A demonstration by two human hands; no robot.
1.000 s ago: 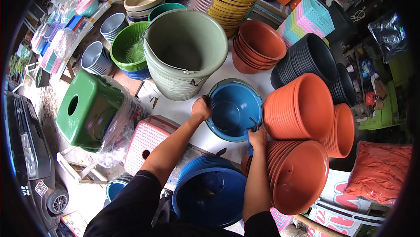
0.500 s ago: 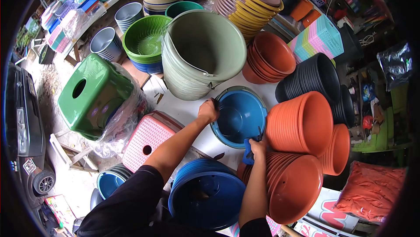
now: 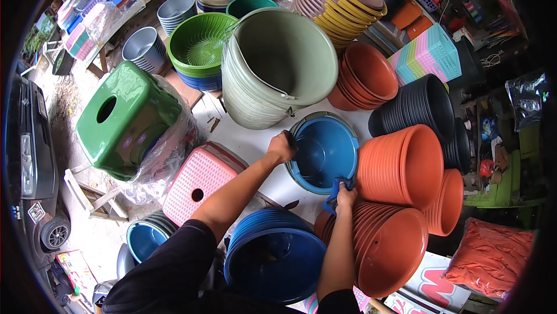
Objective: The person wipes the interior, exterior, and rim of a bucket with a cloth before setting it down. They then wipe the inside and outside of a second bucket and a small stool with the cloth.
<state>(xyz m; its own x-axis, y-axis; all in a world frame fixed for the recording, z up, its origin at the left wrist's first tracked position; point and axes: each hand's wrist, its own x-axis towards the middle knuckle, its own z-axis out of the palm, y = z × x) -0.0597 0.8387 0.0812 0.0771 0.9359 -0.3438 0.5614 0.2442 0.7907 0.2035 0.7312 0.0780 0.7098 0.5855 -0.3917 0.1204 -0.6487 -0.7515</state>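
Wears a black top [image 3: 200,299], matte and softly creased, loose and short at the left sleeve [image 3: 165,259]; equally black at the right sleeve [image 3: 339,302], visible only in part. Bare along the forearms [image 3: 239,195], down to left hand [image 3: 282,147] and right hand [image 3: 346,197].

Blue basin [image 3: 322,154] among oranges and greens

Basin: mid-blue inside, grey-green outer rim. Cloth [image 3: 329,202]: blue. Tubs [image 3: 274,267]: darker blue. Bucket [image 3: 249,96]: pale grey-green, plain. Side-lying pots [image 3: 380,166]: bright orange; lower pots [image 3: 391,250]: redder orange-brown. Ribbed pots [image 3: 400,111]: black. Crates [image 3: 420,59]: pastel stripes (pink, yellow, green, aqua; lattice look). Tall stack [image 3: 328,4]: mauve-brown, part yellow. Ridged bowl [image 3: 200,41]: lime green, radiating lines. One stool [image 3: 125,122]: glossy solid green. Other stool [image 3: 197,178]: pink, dot grid. Sack [image 3: 490,259]: orange-red. Signboard [image 3: 438,285]: white, red lettering. Sleeve [image 3: 174,256]: black.
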